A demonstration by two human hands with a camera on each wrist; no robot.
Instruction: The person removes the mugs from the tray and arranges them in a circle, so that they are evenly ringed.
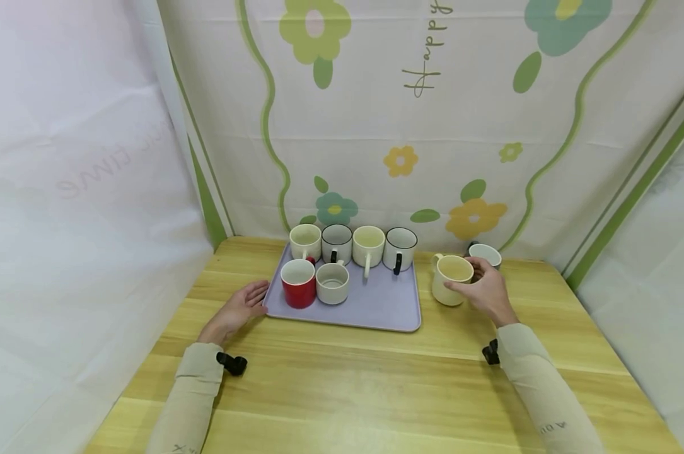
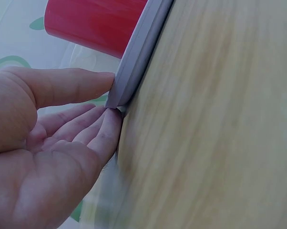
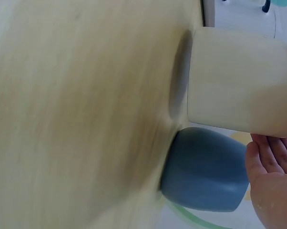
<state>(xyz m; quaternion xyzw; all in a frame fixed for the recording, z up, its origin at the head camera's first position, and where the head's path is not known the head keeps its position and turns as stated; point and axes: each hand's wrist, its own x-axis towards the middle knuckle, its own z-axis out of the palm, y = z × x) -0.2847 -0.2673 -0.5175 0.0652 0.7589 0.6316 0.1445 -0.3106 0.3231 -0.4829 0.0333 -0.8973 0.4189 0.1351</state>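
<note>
My right hand (image 1: 486, 293) grips a cream mug (image 1: 451, 287) by its sides, thumb across the near side and fingers on the right. The mug is upright, its base close over the wood, with its handle pointing back left. Just behind my right fingers is a blue-grey mug (image 3: 208, 169) with a white inside. At the lilac tray (image 1: 376, 309), my left hand (image 1: 241, 310) touches the front left corner with fairly straight fingers and thumb. A red mug (image 1: 299, 287) and a small off-white mug (image 1: 333, 285) stand on the tray's front left part.
Along the tray's back stand two cream mugs (image 1: 306, 241), a grey mug (image 1: 337, 243) with a black handle and a white mug (image 1: 399, 247) with a black rim. A flowered curtain (image 1: 364, 126) hangs behind the wooden table (image 1: 342, 391), with pale cloth at both sides.
</note>
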